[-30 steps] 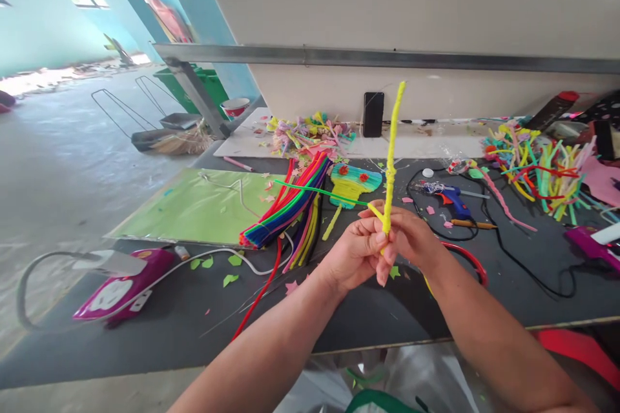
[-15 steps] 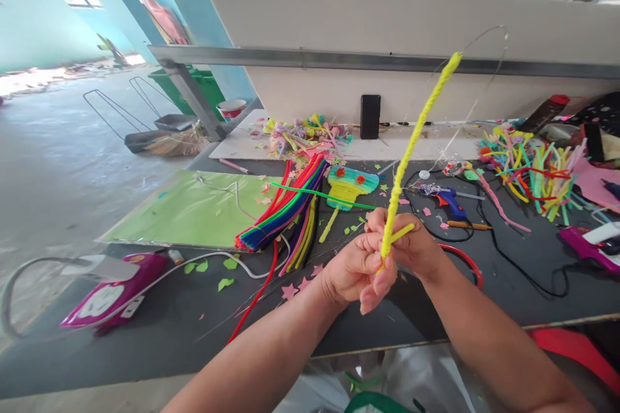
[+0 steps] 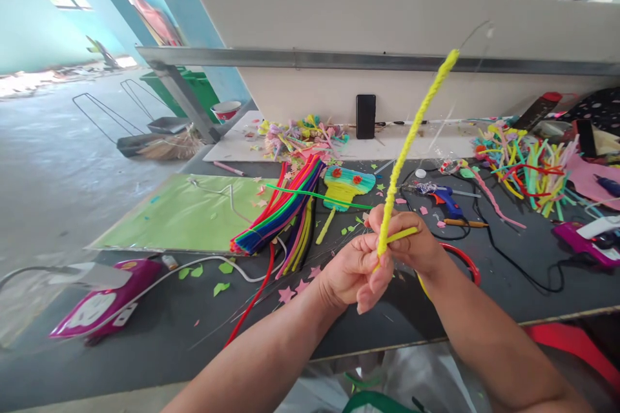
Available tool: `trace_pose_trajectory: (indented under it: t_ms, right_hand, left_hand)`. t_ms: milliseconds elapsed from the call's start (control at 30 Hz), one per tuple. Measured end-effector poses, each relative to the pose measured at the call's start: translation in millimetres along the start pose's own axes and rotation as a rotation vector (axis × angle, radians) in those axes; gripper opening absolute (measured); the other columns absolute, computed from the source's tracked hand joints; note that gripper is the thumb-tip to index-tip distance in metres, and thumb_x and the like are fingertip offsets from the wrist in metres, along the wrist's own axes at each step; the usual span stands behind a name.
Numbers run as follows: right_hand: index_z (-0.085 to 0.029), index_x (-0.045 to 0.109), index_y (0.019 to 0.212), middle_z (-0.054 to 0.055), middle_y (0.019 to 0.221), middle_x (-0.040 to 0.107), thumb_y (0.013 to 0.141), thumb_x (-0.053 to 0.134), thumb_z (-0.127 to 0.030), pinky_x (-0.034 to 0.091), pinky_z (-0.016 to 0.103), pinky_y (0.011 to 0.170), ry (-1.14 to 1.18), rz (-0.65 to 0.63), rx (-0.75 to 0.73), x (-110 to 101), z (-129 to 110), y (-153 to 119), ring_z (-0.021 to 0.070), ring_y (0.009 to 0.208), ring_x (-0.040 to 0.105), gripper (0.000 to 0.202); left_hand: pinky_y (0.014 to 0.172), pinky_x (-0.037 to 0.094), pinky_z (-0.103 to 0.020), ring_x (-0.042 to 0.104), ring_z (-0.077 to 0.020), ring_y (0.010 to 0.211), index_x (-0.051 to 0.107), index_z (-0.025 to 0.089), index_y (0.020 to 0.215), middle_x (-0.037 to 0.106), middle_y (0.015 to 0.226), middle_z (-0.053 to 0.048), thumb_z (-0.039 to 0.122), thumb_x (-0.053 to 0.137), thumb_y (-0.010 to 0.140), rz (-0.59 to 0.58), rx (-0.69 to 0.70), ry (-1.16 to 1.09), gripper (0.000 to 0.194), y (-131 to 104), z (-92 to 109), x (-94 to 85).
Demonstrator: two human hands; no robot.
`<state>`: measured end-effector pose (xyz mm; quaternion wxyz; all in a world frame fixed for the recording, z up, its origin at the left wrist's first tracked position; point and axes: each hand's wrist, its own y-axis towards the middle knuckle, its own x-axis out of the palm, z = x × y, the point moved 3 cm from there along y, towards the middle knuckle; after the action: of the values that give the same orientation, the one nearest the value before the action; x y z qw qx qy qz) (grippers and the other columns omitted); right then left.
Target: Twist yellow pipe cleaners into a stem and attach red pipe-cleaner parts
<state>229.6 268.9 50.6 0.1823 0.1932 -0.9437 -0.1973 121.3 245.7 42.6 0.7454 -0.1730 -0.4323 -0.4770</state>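
Note:
Both hands meet above the dark table [image 3: 159,335]. My left hand [image 3: 351,268] and my right hand [image 3: 411,242] pinch the lower end of a yellow pipe cleaner stem [image 3: 414,135] wound around a thin wire. The stem leans up and to the right, and its bare wire tip curves on past the yellow end. A short loose yellow tail sticks out sideways between my fingers. Just behind my hands lie a bundle of coloured pipe cleaners [image 3: 281,210] and a yellow-and-teal pipe cleaner craft piece [image 3: 345,186].
A blue glue gun [image 3: 448,200] with a black cable lies right of centre. A tangle of pipe cleaners [image 3: 527,168] sits at far right, a green sheet [image 3: 188,213] and a pink glue gun [image 3: 97,303] at left. A phone [image 3: 365,116] leans against the back board.
The stem went from nearly upright to leaning right, and the loose yellow tail swung from the left of my fingers to the right. The view shifted slightly.

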Motion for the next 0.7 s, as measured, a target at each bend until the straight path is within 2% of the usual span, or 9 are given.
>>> trace_pose_trajectory:
  t_ms: [133, 200, 267, 333, 433, 700]
  right_hand:
    - [-0.027, 0.072, 0.076, 0.002, 0.083, 0.055, 0.068, 0.077, -0.036, 0.046, 0.035, 0.077, -0.094, 0.151, -0.045, -3, 1, 1, 0.0178, 0.083, 0.054, 0.012]
    - [-0.026, 0.070, 0.072, 0.001, 0.084, 0.054, 0.074, 0.073, -0.030, 0.045, 0.033, 0.075, -0.218, 0.263, -0.094, -6, -1, 2, 0.0165, 0.081, 0.054, 0.005]
    - [-0.025, 0.068, 0.071, 0.001, 0.084, 0.054, 0.077, 0.069, -0.025, 0.043, 0.031, 0.073, -0.394, 0.334, -0.139, -9, -3, 2, 0.0159, 0.081, 0.053, 0.006]
    - [-0.024, 0.067, 0.071, 0.001, 0.084, 0.054, 0.078, 0.067, -0.023, 0.042, 0.031, 0.073, -0.535, 0.352, -0.160, -10, -4, 3, 0.0158, 0.081, 0.053, 0.008]
    - [-0.023, 0.066, 0.071, 0.001, 0.082, 0.055, 0.079, 0.065, -0.023, 0.042, 0.030, 0.072, -0.574, 0.343, -0.156, -12, -3, 5, 0.0157, 0.079, 0.053, 0.008]
    - [-0.021, 0.064, 0.066, 0.001, 0.081, 0.053, 0.076, 0.066, -0.026, 0.043, 0.029, 0.073, -0.498, 0.396, -0.104, -14, 2, 5, 0.0156, 0.079, 0.052, 0.011]
  left_hand:
    - [0.026, 0.038, -0.016, 0.045, -0.0068, 0.028, 0.055, 0.014, 0.073, 0.058, 0.052, 0.002, 0.031, 0.073, 0.072, 0.127, 0.107, 0.085, 0.025, 2, 6, -9.1]
    - [0.031, 0.042, -0.017, 0.051, -0.0078, 0.033, 0.055, 0.013, 0.076, 0.060, 0.057, 0.001, 0.030, 0.070, 0.075, 0.207, 0.174, 0.169, 0.022, 4, 11, -14.8]
    - [0.036, 0.046, -0.018, 0.054, -0.0086, 0.039, 0.053, 0.013, 0.077, 0.062, 0.061, 0.000, 0.030, 0.067, 0.078, 0.293, 0.236, 0.257, 0.021, 5, 15, -19.5]
    - [0.040, 0.048, -0.020, 0.056, -0.0095, 0.041, 0.052, 0.014, 0.077, 0.063, 0.062, -0.001, 0.032, 0.065, 0.079, 0.372, 0.275, 0.343, 0.023, 5, 19, -22.2]
    - [0.042, 0.048, -0.022, 0.057, -0.0110, 0.042, 0.050, 0.015, 0.078, 0.063, 0.061, 0.000, 0.035, 0.067, 0.077, 0.458, 0.296, 0.443, 0.026, 4, 21, -23.4]
    - [0.042, 0.046, -0.023, 0.056, -0.0112, 0.040, 0.051, 0.016, 0.079, 0.062, 0.059, 0.001, 0.040, 0.067, 0.076, 0.515, 0.320, 0.510, 0.030, 3, 19, -25.1]
